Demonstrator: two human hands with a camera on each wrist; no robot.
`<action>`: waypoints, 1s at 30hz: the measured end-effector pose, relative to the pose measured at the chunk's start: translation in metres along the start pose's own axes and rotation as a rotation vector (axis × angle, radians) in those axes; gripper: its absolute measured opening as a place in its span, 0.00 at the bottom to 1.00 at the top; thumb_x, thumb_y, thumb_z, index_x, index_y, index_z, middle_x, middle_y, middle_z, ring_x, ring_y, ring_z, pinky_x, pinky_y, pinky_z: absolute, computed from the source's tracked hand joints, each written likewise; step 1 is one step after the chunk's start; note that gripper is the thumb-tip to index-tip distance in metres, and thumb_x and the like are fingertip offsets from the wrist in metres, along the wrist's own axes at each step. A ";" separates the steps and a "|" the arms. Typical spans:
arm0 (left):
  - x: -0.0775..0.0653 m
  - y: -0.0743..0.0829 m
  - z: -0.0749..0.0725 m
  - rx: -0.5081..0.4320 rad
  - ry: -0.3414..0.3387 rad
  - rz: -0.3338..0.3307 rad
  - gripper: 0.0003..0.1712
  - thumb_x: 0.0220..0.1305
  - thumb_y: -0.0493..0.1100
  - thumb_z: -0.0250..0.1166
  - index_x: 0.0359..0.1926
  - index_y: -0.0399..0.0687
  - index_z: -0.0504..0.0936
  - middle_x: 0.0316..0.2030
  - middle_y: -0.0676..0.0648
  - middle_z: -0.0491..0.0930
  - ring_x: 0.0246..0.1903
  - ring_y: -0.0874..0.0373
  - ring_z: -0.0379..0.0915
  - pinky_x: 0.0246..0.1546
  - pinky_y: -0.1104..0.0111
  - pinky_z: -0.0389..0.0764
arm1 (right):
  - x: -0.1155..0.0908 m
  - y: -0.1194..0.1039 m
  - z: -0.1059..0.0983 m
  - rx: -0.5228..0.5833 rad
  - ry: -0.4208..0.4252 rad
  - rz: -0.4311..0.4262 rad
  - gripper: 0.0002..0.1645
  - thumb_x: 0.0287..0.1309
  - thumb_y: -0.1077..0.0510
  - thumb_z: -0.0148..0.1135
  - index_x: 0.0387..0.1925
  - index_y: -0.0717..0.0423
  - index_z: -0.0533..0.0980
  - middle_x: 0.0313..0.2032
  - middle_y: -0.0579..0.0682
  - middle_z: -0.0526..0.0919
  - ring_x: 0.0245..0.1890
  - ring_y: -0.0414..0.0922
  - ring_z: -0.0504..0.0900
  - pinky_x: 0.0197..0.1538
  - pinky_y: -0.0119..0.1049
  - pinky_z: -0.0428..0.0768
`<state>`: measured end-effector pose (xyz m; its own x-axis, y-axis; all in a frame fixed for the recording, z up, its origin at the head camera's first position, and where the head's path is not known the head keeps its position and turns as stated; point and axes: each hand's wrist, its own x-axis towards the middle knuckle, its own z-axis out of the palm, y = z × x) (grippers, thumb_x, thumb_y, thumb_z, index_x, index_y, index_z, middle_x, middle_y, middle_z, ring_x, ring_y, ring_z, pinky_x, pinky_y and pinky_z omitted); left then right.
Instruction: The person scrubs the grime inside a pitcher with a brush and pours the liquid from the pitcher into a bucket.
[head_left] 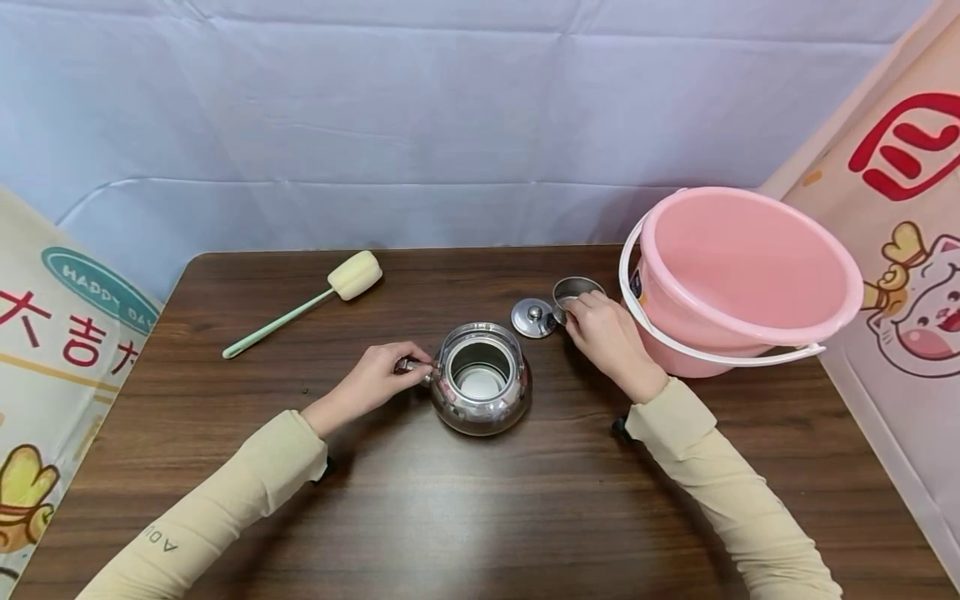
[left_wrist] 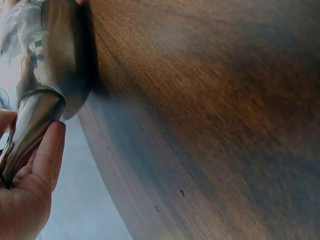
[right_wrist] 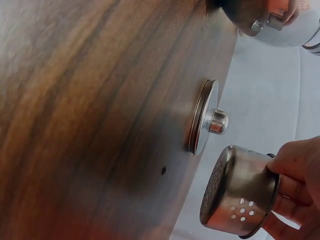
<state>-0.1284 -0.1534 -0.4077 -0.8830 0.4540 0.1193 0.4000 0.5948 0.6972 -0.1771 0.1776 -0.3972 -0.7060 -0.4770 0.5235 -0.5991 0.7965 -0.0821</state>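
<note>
A shiny steel teapot (head_left: 482, 408) stands lidless on the wooden table, its round mouth facing up. My left hand (head_left: 386, 372) pinches its spout (left_wrist: 37, 122) between thumb and fingers. By the pink bucket, my right hand (head_left: 603, 329) grips the rim of a small steel tea strainer (right_wrist: 240, 190), which has holes in its side and base. In the right wrist view the strainer is tilted, close over the table. The teapot's lid (head_left: 533, 317), knob upward, lies just left of the strainer.
A pink bucket (head_left: 675, 333) with a white handle (head_left: 720, 359) stands at the right, close beside my right hand. At the back left lies a sponge brush (head_left: 355, 276) with a green handle (head_left: 277, 323). A pale cloth (head_left: 420, 108) hangs behind the table.
</note>
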 end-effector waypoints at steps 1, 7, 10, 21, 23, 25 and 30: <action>0.000 0.000 0.000 0.001 0.002 0.003 0.05 0.58 0.42 0.63 0.35 0.46 0.81 0.33 0.51 0.81 0.32 0.63 0.74 0.35 0.69 0.74 | 0.000 0.000 0.000 -0.007 -0.007 0.010 0.05 0.46 0.68 0.58 0.29 0.64 0.78 0.24 0.54 0.77 0.28 0.52 0.74 0.30 0.43 0.72; 0.000 -0.001 0.001 0.002 0.009 0.010 0.05 0.57 0.42 0.63 0.35 0.46 0.81 0.33 0.52 0.82 0.31 0.63 0.74 0.35 0.69 0.74 | -0.001 0.000 0.003 -0.025 -0.034 0.051 0.06 0.46 0.68 0.59 0.29 0.64 0.79 0.24 0.55 0.78 0.29 0.53 0.75 0.31 0.43 0.72; 0.000 -0.001 0.001 0.001 0.010 0.010 0.05 0.57 0.42 0.63 0.34 0.46 0.82 0.32 0.52 0.82 0.31 0.63 0.74 0.35 0.69 0.74 | -0.002 0.001 0.004 -0.035 -0.047 0.064 0.06 0.46 0.68 0.60 0.29 0.65 0.79 0.24 0.55 0.78 0.29 0.53 0.75 0.31 0.44 0.73; 0.001 0.000 0.000 -0.006 0.008 0.005 0.05 0.57 0.41 0.63 0.35 0.46 0.82 0.33 0.51 0.82 0.32 0.63 0.74 0.35 0.70 0.74 | -0.003 0.004 0.007 -0.052 -0.105 0.087 0.06 0.47 0.68 0.59 0.30 0.64 0.79 0.26 0.55 0.79 0.31 0.53 0.76 0.33 0.44 0.74; 0.001 0.000 0.000 -0.006 0.009 0.004 0.05 0.57 0.41 0.63 0.35 0.45 0.82 0.33 0.51 0.82 0.31 0.63 0.73 0.35 0.70 0.74 | -0.003 0.005 0.009 -0.052 -0.110 0.090 0.06 0.47 0.68 0.59 0.30 0.64 0.79 0.26 0.55 0.79 0.31 0.53 0.76 0.33 0.44 0.74; 0.001 0.000 -0.001 -0.006 0.008 0.001 0.05 0.57 0.40 0.63 0.35 0.45 0.82 0.33 0.51 0.81 0.32 0.63 0.73 0.35 0.70 0.74 | -0.004 0.006 0.010 -0.054 -0.116 0.092 0.06 0.47 0.68 0.59 0.30 0.64 0.79 0.26 0.55 0.79 0.31 0.53 0.76 0.32 0.44 0.74; 0.001 0.001 -0.001 -0.008 0.005 -0.003 0.05 0.57 0.41 0.63 0.35 0.46 0.82 0.33 0.51 0.82 0.32 0.63 0.74 0.35 0.69 0.74 | -0.004 0.007 0.012 -0.054 -0.127 0.100 0.06 0.47 0.68 0.59 0.30 0.64 0.79 0.25 0.55 0.78 0.31 0.53 0.76 0.32 0.44 0.73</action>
<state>-0.1290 -0.1535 -0.4063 -0.8852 0.4493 0.1208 0.3959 0.5908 0.7030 -0.1825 0.1806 -0.4100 -0.8048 -0.4350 0.4038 -0.5051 0.8593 -0.0809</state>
